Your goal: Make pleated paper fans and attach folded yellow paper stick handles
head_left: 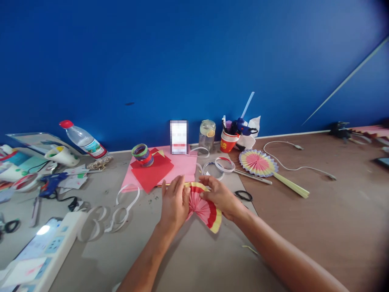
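Pleated paper fan (pixel 204 209), in red, pink and yellow, is half spread just over the grey table top (pixel 194 259). It is near the middle, in front of the pink sheet (pixel 182 166) and the red sheet (pixel 150 172) lying on it. My left hand (pixel 174 202) has its fingers closed on the fan's left edge. My right hand (pixel 221 198) grips the upper right edge between thumb and fingertips. To do this well, I judge I should hold close to the pivot, keep the pleats stacked evenly and pull equally from both sides, so no fold tears or flattens. A finished fan on a stick (pixel 258 163) lies off to the right. The water bottle (pixel 83 140) has a label too small to read. The red cup (pixel 227 142) bears yellow marks I cannot make out, and the standing card (pixel 178 137) is blurred.
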`<state>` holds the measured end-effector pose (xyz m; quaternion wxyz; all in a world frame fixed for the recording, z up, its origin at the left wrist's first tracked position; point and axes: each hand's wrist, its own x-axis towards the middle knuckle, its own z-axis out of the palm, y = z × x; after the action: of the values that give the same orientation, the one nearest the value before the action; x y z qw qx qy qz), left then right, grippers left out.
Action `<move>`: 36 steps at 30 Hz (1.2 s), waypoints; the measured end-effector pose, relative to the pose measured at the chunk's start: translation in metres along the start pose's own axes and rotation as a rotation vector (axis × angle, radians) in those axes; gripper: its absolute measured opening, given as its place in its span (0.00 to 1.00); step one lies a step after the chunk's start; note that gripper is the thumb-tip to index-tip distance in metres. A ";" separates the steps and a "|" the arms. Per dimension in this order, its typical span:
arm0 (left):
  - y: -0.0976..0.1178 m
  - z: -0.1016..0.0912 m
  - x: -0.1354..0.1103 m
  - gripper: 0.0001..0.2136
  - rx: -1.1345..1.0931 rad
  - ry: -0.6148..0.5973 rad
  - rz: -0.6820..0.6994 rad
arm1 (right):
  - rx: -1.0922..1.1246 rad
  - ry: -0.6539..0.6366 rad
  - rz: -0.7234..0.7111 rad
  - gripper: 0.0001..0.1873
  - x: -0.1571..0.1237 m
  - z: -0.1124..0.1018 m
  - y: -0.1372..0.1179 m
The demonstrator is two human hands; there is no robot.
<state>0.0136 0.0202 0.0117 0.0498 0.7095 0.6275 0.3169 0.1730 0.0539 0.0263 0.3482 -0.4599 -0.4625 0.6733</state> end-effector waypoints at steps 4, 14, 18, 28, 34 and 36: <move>0.002 -0.009 -0.002 0.22 0.058 0.273 0.083 | 0.034 0.065 -0.052 0.25 0.003 -0.003 0.000; 0.001 -0.021 -0.002 0.12 -0.327 0.434 -0.058 | 0.230 0.293 -0.234 0.22 0.019 -0.023 -0.003; -0.010 -0.007 0.010 0.17 -0.995 0.049 -0.599 | 0.257 0.290 -0.290 0.24 0.017 -0.024 -0.007; 0.012 0.000 0.002 0.13 -1.564 -0.190 -0.891 | -0.033 0.420 -0.492 0.18 0.015 -0.023 -0.001; 0.012 0.006 0.002 0.12 -1.246 -0.134 -0.745 | -0.204 0.471 -0.621 0.18 0.016 -0.030 -0.002; 0.007 0.006 0.003 0.12 -1.021 -0.081 -0.647 | -0.344 0.539 -0.749 0.17 0.012 -0.034 -0.009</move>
<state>0.0228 0.0238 0.0111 0.5016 0.3806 0.5775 0.5196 0.2017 0.0781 0.0264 0.5927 -0.4705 -0.5941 0.2728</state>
